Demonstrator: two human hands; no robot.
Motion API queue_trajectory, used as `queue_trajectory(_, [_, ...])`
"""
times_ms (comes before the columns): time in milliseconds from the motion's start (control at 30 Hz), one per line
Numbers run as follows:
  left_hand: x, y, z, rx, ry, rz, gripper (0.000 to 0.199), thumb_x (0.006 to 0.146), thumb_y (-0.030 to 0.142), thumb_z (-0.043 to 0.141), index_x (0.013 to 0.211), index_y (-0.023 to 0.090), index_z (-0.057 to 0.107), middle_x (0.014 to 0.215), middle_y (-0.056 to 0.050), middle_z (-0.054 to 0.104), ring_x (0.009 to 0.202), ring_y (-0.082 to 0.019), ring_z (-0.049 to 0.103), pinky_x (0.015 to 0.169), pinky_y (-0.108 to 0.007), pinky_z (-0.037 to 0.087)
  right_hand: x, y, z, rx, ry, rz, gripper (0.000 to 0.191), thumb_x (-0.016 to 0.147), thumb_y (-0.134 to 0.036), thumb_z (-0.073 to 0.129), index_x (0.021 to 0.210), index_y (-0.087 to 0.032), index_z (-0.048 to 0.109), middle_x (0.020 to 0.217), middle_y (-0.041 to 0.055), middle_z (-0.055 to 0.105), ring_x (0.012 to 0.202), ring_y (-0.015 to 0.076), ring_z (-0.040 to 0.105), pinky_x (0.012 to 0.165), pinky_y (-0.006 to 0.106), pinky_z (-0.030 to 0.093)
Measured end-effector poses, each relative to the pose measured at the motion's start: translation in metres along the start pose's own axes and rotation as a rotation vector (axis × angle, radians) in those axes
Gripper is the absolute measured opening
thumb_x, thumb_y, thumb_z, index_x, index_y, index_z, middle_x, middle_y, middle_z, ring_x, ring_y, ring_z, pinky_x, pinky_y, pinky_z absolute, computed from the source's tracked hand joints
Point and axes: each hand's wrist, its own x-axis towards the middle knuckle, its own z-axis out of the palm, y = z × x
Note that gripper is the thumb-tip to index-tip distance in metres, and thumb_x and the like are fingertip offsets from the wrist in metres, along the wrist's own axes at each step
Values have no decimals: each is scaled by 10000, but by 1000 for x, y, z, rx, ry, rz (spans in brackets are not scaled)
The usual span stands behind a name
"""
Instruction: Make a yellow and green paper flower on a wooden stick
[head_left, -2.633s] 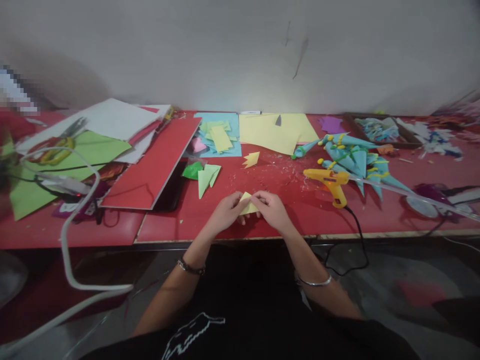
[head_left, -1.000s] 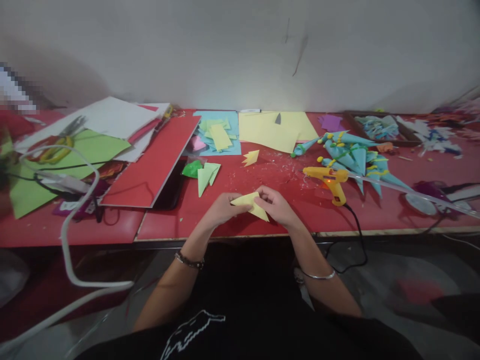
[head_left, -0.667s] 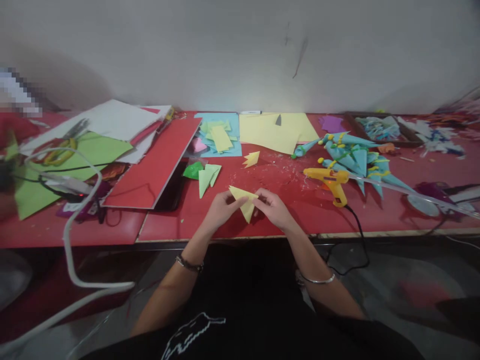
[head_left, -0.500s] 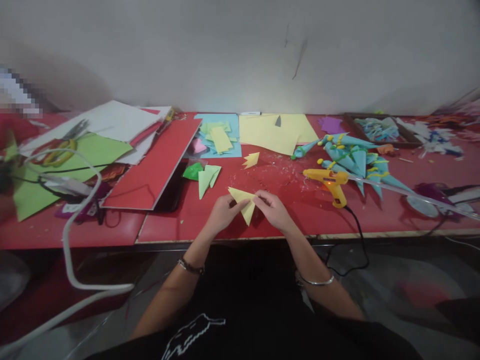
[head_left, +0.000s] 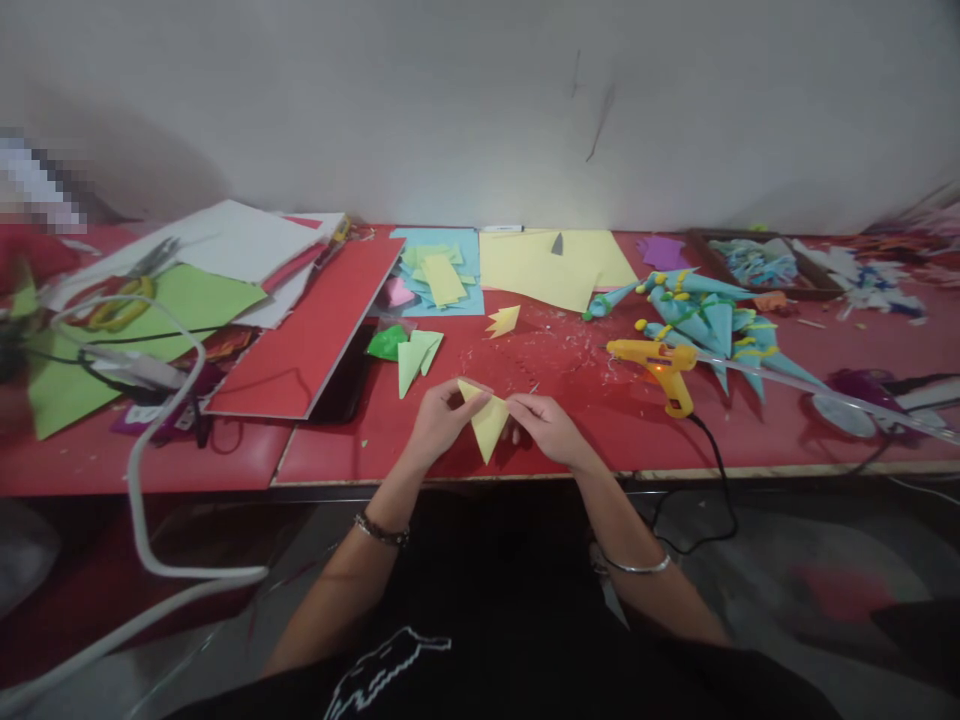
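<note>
Between my two hands is a folded yellow paper triangle (head_left: 487, 428), its point hanging down toward me. My left hand (head_left: 442, 422) pinches its upper left part, thumb on the face and fingers behind. At the upper right corner, my right hand (head_left: 547, 425) grips the paper between thumb and fingertips. Beyond them on the red table lies a small yellow paper crown shape (head_left: 504, 321). Folded light green paper pieces (head_left: 418, 360) rest to the left, beside a bright green bundle (head_left: 386, 343).
A yellow hot glue gun (head_left: 664, 368) with a lit orange light stands at right, its cord over the table edge. Behind it are blue paper cones (head_left: 701, 315). A red board (head_left: 315, 330) leans at left, near scissors (head_left: 124, 305). Yellow sheets (head_left: 547, 265) lie at the wall.
The yellow paper has turned slightly, its lower point shifting left and toward me. My right hand has moved a little lower along with it. The other things stay put.
</note>
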Motion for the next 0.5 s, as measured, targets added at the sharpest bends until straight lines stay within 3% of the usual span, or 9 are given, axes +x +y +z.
queue_trajectory(267, [-1,3,3,81,14,45,256,673,374,607,651,121,575,595,8,564,555,-91,501,512,-189,381,2,3,1,-38,-51,-6,311,808,-386,443,599,-159,486,526,-30,477,489,80,455,475,198,346])
queue_trajectory(500, [-2,2,5,49,-54,42,277,705,399,553,698,122,558,642,-6,587,568,-100,513,524,-200,402,3,3,4,18,22,7,340,840,-390,374,600,-168,469,483,-22,511,424,75,457,444,192,351])
